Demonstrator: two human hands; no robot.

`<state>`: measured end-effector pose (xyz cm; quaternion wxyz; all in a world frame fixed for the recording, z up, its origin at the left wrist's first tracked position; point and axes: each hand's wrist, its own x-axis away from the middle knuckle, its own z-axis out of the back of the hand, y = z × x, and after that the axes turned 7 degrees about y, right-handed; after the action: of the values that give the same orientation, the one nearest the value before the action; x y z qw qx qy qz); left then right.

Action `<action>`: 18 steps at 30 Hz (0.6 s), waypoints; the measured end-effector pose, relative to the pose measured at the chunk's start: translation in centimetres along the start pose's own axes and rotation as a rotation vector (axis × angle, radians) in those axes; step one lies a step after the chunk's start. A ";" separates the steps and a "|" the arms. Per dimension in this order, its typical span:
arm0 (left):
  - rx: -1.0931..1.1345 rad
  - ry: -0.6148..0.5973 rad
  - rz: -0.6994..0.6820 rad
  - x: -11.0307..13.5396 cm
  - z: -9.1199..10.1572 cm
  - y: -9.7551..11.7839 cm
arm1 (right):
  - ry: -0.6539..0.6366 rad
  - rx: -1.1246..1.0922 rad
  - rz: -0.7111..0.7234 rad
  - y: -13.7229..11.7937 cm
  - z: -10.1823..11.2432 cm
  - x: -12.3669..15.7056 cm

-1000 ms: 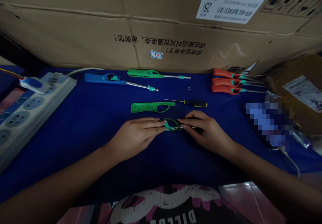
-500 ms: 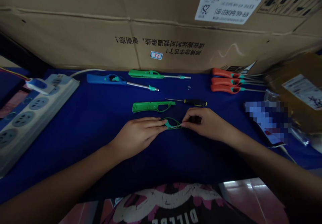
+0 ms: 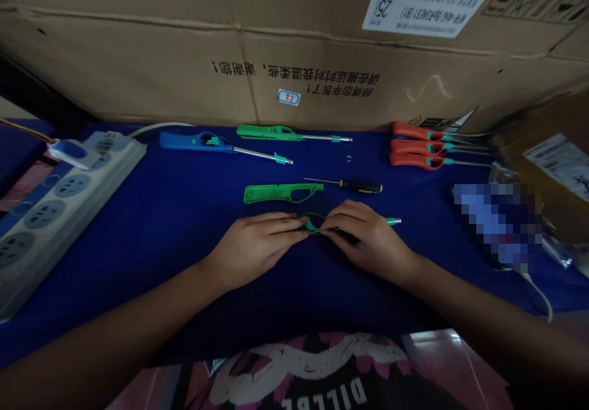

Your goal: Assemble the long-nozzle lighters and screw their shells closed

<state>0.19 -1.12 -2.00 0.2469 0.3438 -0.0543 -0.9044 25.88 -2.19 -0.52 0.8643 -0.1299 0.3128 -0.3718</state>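
An opened green stick lighter (image 3: 314, 223) lies on the blue cloth (image 3: 175, 213) between my hands, its metal tip with a teal end (image 3: 393, 221) sticking out to the right. My left hand (image 3: 255, 244) presses on its handle end, fingers together. My right hand (image 3: 368, 235) covers its middle, fingertips pinched at the trigger loop. Just beyond lie a loose green shell half (image 3: 278, 193) and a small black-and-yellow screwdriver (image 3: 354, 185).
A blue lighter (image 3: 207, 142) and a whole green lighter (image 3: 280, 133) lie at the back, three orange lighters (image 3: 421, 147) at the back right. A white power strip (image 3: 55, 195) sits left. A big cardboard box (image 3: 257, 48) walls the back. A blurred packet (image 3: 497, 223) lies right.
My right hand has slid left and down over the lighter's middle, and the lighter's metal tip now shows to the right of it. My left hand has stayed put.
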 end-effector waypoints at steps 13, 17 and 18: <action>-0.098 -0.070 -0.026 0.1 0.1 0.4 | -0.004 -0.268 -0.209 0.2 0.0 -0.5; 0.022 0.040 0.080 0.0 -0.3 0.7 | -0.006 -0.273 -0.222 0.2 0.3 -0.6; 0.070 0.082 0.132 -0.2 -0.2 0.8 | 0.003 -0.271 -0.212 0.1 0.5 -0.6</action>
<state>0.76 -1.75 -1.80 0.2957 0.3845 -0.0980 -0.8690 25.92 -1.65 0.08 0.7944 -0.2771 0.3459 -0.4153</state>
